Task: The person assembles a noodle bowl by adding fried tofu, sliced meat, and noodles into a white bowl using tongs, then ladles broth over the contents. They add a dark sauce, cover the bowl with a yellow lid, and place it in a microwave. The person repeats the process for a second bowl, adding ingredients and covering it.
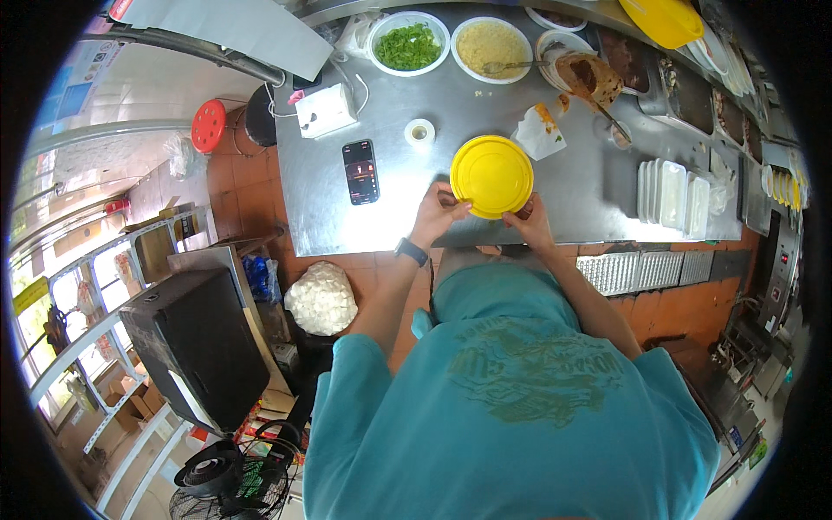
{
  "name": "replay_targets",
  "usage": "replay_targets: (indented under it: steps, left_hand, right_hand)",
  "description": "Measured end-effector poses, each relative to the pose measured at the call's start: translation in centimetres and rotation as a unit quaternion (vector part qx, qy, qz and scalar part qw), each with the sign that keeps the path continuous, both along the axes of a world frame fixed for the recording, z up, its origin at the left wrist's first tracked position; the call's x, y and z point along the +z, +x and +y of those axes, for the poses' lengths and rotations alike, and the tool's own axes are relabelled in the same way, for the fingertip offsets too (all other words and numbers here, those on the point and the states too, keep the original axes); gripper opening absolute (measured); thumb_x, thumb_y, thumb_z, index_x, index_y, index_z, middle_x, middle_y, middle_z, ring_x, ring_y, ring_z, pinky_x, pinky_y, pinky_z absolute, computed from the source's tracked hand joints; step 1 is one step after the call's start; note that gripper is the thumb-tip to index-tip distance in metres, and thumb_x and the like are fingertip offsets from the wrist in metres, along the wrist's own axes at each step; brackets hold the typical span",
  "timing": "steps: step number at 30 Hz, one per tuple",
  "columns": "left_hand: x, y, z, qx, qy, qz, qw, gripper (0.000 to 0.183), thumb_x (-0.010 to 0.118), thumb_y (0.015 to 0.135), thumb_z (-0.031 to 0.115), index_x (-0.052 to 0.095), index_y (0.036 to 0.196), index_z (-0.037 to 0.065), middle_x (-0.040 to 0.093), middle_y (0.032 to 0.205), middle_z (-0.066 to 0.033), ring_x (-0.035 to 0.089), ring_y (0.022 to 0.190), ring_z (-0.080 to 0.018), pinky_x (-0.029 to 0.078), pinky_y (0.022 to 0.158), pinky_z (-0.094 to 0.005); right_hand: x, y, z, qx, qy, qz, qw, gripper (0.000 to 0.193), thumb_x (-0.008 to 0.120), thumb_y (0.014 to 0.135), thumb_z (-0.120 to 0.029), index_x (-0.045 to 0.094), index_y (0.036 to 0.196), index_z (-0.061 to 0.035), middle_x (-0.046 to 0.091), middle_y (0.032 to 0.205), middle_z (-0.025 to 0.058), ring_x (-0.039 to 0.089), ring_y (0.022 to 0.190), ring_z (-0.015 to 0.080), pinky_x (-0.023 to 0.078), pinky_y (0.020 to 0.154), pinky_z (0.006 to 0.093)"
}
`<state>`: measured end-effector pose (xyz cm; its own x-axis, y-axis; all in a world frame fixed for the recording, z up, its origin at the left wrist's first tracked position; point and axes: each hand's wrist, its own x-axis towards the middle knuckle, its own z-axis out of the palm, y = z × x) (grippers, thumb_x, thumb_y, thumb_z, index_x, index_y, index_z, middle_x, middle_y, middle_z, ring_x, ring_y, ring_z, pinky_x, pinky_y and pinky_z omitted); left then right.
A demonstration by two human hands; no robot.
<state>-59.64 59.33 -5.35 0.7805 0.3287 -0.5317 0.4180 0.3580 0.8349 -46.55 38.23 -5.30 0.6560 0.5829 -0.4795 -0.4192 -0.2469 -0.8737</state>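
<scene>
A round yellow lid [491,176] with a ringed rim is at the near edge of the steel table. My left hand [439,212] grips its lower left rim, thumb pressed on top. At the lower right rim, my right hand [530,224] pinches it between thumb and fingers. Whatever lies under the lid is hidden. Left of it are a roll of white tape [419,133] and a phone [360,172] with its screen lit. A stained white paper [540,133] lies just beyond its right side.
Along the back of the steel table [572,208] stand a bowl of chopped greens [407,47], a bowl of pale yellow crumbs [492,50] with a spoon, and a sauce-smeared container [589,76]. White lidded boxes [671,195] stand at right, a white box [326,111] at left.
</scene>
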Motion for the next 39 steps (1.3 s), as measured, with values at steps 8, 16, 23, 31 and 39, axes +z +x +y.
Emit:
replay_targets:
  steps: [8, 16, 23, 31, 39]
  left_hand:
    - [0.7, 1.1, -3.0, 0.085, 0.016, -0.019, 0.996, 0.044, 0.069, 0.086, -0.008, 0.041, 0.118, 0.003, 0.063, 0.099, -0.0149, 0.071, 0.078, -0.0236, 0.063, 0.067, -0.0332]
    - [6.1, -1.3, 19.3, 0.185, 0.600, 0.032, 0.777, 0.022, 0.067, 0.092, 0.023, 0.069, 0.092, 0.001, 0.068, 0.077, -0.0148, 0.065, 0.068, -0.0275, 0.052, 0.066, -0.0377]
    - [1.7, 2.9, 32.8, 0.067, 0.649, 0.326, 0.684, 0.030, 0.082, 0.073, 0.040, 0.076, 0.091, 0.016, 0.074, 0.085, -0.0115, 0.072, 0.084, -0.0332, 0.056, 0.075, -0.0448]
    - [7.5, 2.5, 29.8, 0.241, 0.664, 0.129, 0.696, 0.014, 0.076, 0.083, 0.023, 0.073, 0.084, 0.009, 0.073, 0.079, -0.0116, 0.071, 0.074, -0.0299, 0.054, 0.069, -0.0403]
    - [15.4, 3.4, 25.3, 0.299, 0.555, -0.018, 0.776, 0.016, 0.073, 0.088, 0.017, 0.069, 0.089, 0.001, 0.075, 0.088, -0.0137, 0.071, 0.079, -0.0202, 0.054, 0.071, -0.0344]
  right_hand:
    - [1.3, -1.5, 2.2, -0.009, -0.022, 0.034, 0.999, 0.048, 0.079, 0.084, -0.008, 0.052, 0.123, 0.0019, 0.069, 0.102, 0.0124, 0.069, 0.086, 0.0180, 0.058, 0.071, 0.0321]
    - [1.3, 0.6, -1.4, 0.044, -0.208, -0.147, 0.966, 0.041, 0.076, 0.084, -0.007, 0.053, 0.118, -0.0012, 0.070, 0.089, 0.0110, 0.069, 0.078, 0.0175, 0.056, 0.067, 0.0314]
    - [5.4, 3.8, -5.4, 0.059, -0.177, -0.170, 0.968, 0.025, 0.067, 0.089, -0.003, 0.058, 0.112, -0.0024, 0.067, 0.084, 0.0078, 0.067, 0.076, 0.0144, 0.055, 0.068, 0.0292]
    - [12.5, 4.3, -2.7, 0.145, -0.157, -0.239, 0.947, 0.022, 0.068, 0.089, -0.006, 0.062, 0.109, -0.0009, 0.070, 0.089, 0.0100, 0.069, 0.081, 0.0190, 0.055, 0.072, 0.0304]
    - [16.5, 4.7, 2.7, 0.220, -0.212, -0.177, 0.936, 0.017, 0.066, 0.094, -0.010, 0.067, 0.108, -0.0012, 0.070, 0.086, 0.0086, 0.066, 0.077, 0.0142, 0.053, 0.073, 0.0260]
